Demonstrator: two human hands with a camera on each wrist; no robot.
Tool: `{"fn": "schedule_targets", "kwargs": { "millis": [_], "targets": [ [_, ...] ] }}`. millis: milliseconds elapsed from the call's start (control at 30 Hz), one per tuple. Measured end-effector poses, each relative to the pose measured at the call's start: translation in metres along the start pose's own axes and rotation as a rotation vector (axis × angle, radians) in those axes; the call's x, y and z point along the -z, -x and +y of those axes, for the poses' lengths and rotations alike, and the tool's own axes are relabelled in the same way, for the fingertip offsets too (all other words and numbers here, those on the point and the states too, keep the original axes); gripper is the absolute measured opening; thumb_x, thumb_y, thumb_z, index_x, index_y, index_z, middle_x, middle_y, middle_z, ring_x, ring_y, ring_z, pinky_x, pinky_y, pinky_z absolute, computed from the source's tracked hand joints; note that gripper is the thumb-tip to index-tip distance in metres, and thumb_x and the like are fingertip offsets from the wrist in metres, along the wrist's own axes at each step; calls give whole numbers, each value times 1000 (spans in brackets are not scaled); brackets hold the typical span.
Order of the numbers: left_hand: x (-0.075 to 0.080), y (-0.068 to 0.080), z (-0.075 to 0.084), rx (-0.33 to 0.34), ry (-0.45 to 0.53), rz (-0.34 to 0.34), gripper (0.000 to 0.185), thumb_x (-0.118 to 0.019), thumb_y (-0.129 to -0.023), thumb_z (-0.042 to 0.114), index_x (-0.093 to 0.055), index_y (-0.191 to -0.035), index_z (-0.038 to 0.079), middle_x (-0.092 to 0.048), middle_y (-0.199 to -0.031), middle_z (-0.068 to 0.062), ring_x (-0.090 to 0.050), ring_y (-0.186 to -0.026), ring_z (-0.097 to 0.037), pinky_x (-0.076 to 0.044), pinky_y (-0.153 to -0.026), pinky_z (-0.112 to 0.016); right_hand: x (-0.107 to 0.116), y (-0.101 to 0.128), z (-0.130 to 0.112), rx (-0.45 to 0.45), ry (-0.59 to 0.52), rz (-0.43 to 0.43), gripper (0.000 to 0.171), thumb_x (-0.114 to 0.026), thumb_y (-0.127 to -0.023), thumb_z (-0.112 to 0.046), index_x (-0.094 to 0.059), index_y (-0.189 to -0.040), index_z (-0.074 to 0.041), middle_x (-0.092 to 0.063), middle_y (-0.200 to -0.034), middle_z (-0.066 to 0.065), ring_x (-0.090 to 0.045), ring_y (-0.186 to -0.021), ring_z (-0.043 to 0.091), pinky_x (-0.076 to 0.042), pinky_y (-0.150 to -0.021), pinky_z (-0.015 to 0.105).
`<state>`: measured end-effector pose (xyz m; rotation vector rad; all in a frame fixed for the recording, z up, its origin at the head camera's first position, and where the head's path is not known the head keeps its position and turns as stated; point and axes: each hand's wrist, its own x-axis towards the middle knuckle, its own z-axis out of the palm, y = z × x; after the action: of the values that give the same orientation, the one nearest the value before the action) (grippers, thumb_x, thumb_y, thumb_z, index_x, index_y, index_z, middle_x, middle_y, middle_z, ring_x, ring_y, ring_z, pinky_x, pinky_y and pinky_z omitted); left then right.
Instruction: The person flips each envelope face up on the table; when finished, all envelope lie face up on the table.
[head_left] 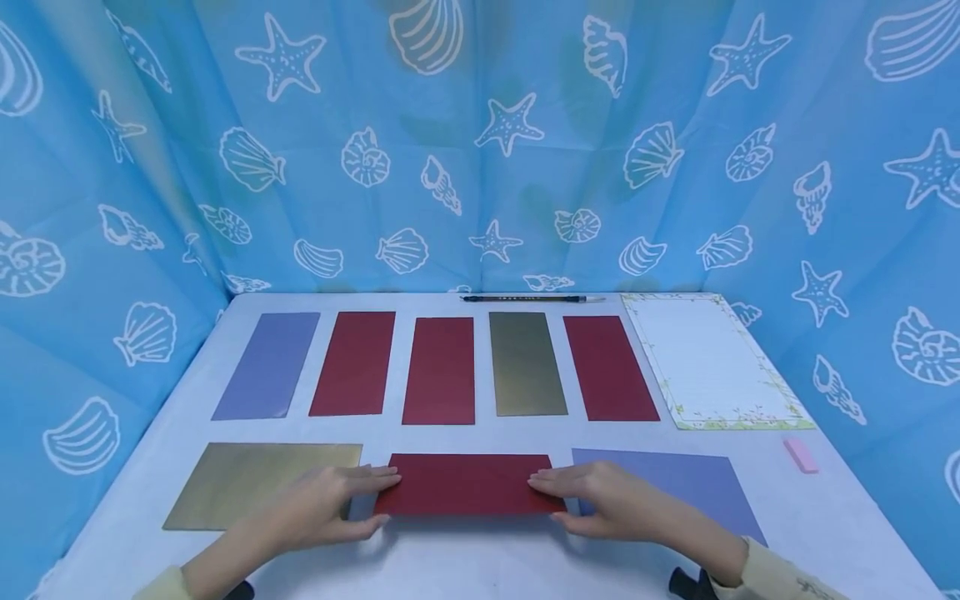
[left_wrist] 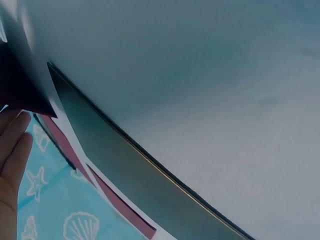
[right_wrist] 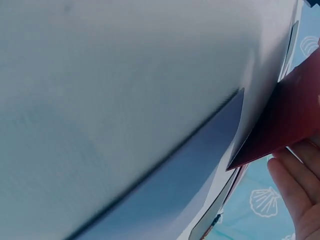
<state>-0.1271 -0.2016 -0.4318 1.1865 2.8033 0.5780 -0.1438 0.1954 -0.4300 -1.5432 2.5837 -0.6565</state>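
The red envelope (head_left: pixel 468 484) lay flat at the near middle of the tabletop (head_left: pixel 480 558), lengthwise between both hands. It looked like thin card or paper: very light, slightly springy, easy to crease, and probably smooth enough to slide on the surface. The short ends seemed the sensible places to grip, since the wrist views showed its corners already lifting off the surface there. The left hand (head_left: pixel 322 504) pinched the left end, fingers over the top edge and thumb at the near edge; the right hand (head_left: pixel 600 500) gripped the right end the same way.

Just beside it lay a gold envelope (head_left: pixel 255 483) on the left and a lilac envelope (head_left: pixel 678 483) on the right, the hands resting partly over them. Farther back stood a row of five envelopes (head_left: pixel 438 371), lilac, red, red, gold, red, then a sheet of bordered writing paper (head_left: pixel 708 358), a pink eraser (head_left: pixel 801 455) and a brush pen (head_left: pixel 532 298) along the far edge. The tabletop was pale and smooth; blue seashell-print curtains (head_left: pixel 480 142) closed it in on three sides.
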Motion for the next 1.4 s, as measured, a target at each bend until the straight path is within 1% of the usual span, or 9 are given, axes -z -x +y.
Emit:
{"fn": "schedule_targets", "kwargs": {
  "millis": [67,200,333,433,633,833,967,1200,1400],
  "targets": [
    [-1,1,0,-54,-31,63,44,-75,-84,34,-70,-120,10,-68,-118,-3,-66,-105,-21,-56,-78,-29,1,0,-1,-7,-8,20,40,-70,-88,-16,-64,-126,-5,-66,-121,4,-63,-110,14,-54,-82,27],
    [-1,-1,0,-159,-69,230,40,-84,-73,14,-73,-112,8,-71,-109,-5,-69,-98,-18,-55,-79,-35,2,-1,-1,-19,-9,60,36,-68,-90,-15,-66,-125,-8,-68,-117,1,-65,-106,12,-54,-79,23],
    [2,-3,0,-175,-90,359,41,-87,-66,4,-76,-105,10,-73,-101,-3,-70,-91,-14,-55,-78,-34,2,-2,-1,16,11,134,33,-69,-89,-14,-69,-121,-10,-70,-111,-2,-67,-100,9,-53,-77,20],
    [4,-4,1,-181,-108,417,41,-87,-63,2,-77,-102,10,-74,-98,-2,-71,-88,-14,-55,-76,-33,2,-4,-1,58,29,209,34,-74,-84,-10,-71,-117,-9,-72,-106,-3,-68,-95,7,-53,-77,18],
    [6,-6,4,-152,-136,455,39,-88,-61,3,-78,-98,12,-74,-93,0,-71,-85,-11,-56,-74,-31,4,-8,-1,130,81,371,38,-82,-73,-2,-74,-110,-7,-74,-98,0,-70,-86,9,-54,-73,19],
    [10,-9,7,-157,-164,524,38,-90,-58,3,-79,-95,9,-74,-89,-2,-72,-82,-14,-56,-71,-30,7,-10,-4,132,137,454,25,-73,-87,-14,-74,-110,-7,-74,-97,1,-71,-84,13,-54,-72,21],
    [15,-10,8,-158,-173,547,43,-90,-57,3,-78,-98,10,-74,-90,-2,-72,-81,-15,-55,-70,-29,9,-12,-5,114,155,460,27,-73,-88,-14,-72,-114,-8,-74,-99,1,-71,-86,14,-54,-72,22],
    [25,-6,11,-170,-136,554,48,-89,-59,3,-77,-104,11,-74,-95,-1,-72,-85,-16,-54,-74,-27,17,-18,-8,90,63,433,43,-81,-69,5,-73,-110,-5,-74,-96,2,-71,-85,13,-54,-71,19],
    [28,-1,11,-160,-75,544,51,-89,-59,0,-75,-108,10,-74,-98,0,-71,-87,-17,-52,-77,-23,24,-22,-11,-41,-88,366,31,-78,-77,1,-74,-107,-4,-74,-95,1,-71,-84,11,-53,-68,15]
  ]
}}
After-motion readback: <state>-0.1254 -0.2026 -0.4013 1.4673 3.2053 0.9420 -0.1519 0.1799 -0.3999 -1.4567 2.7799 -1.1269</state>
